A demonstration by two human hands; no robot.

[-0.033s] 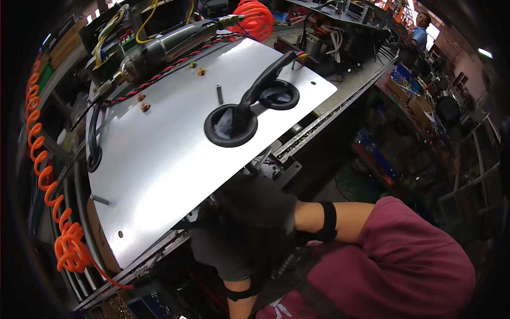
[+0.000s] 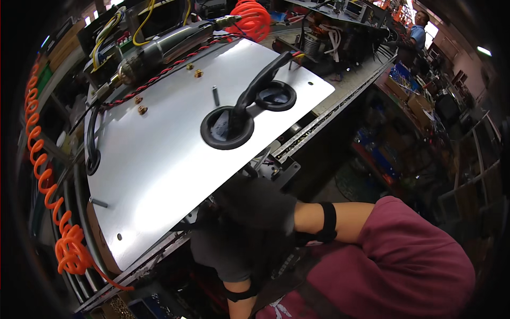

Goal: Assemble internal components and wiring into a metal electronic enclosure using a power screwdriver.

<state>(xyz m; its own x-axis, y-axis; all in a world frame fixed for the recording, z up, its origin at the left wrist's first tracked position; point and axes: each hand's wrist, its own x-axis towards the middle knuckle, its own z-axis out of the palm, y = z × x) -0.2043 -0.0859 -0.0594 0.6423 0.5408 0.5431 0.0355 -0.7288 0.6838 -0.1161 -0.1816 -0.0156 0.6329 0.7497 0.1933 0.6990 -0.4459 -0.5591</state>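
Note:
Both my hands are in dark gloves at the near edge of a large shiny metal plate (image 2: 159,165). My right hand (image 2: 257,204) reaches in from the right, close to a small metal bracket (image 2: 287,174) below the plate's edge. My left hand (image 2: 220,252) is lower and nearer to me, partly merged with the dark glove beside it. The fingers of both are lost in shadow, and I cannot tell what they touch. Two black rubber grommets (image 2: 228,144) sit in the plate, with a thick black sleeved cable (image 2: 258,87) looping through them. Upright studs (image 2: 215,95) and small brass nuts (image 2: 198,73) stand on it.
A silver cylindrical power tool (image 2: 164,53) lies along the plate's far edge beside a twisted red-and-black wire (image 2: 164,70). An orange coiled hose (image 2: 40,154) hangs at the left. A perforated rail (image 2: 329,114) edges the bench. Another person (image 2: 418,34) is far off at upper right.
The plate with its grommets and the tool appear very slightly further left in the picture. My hands look the same.

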